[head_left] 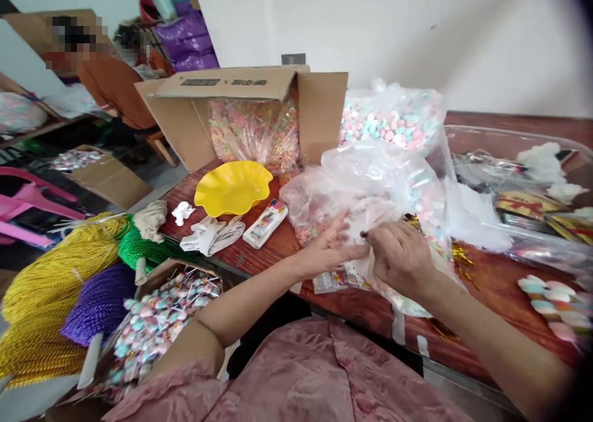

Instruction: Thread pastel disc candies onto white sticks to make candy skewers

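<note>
Head view: left hand spread, right hand's pinch on white plastic near table edge, bare wood rightward.

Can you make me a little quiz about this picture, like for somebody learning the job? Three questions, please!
1. True or false: the yellow wavy-rimmed dish sits inside the cardboard box.
2. Which colour is missing from the bundles of twisted cord at the left: A) purple, B) red, C) yellow?
3. What are the curled fingers of the right hand holding?

Key:
1. False; it is on the table, outside the box.
2. B.
3. Thin whitish plastic, probably a bag.
</note>
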